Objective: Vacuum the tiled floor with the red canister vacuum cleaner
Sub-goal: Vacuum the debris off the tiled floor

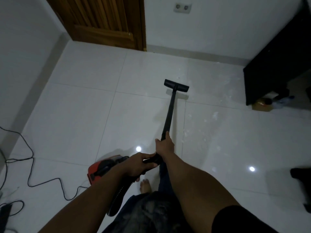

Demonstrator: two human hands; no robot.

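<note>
The red canister vacuum (99, 169) sits on the white tiled floor (75, 115) at my lower left, partly hidden by my left forearm. Its black wand (170, 113) reaches forward to the black floor nozzle (176, 85), which lies flat on a tile. My right hand (164, 144) grips the wand's lower end. Just behind it my left hand (138, 165) holds the black handle where the ribbed hose (120, 195) joins. White dust specks (213, 115) lie on the tiles to the right of the wand.
A wooden door (107, 21) stands in the far wall with a double wall socket (182, 7) to its right. Black furniture (276, 68) fills the right side, with a small box (261, 105) at its foot. A black power cord (42, 180) snakes over the floor at left. My bare foot (145, 185) is below the hands.
</note>
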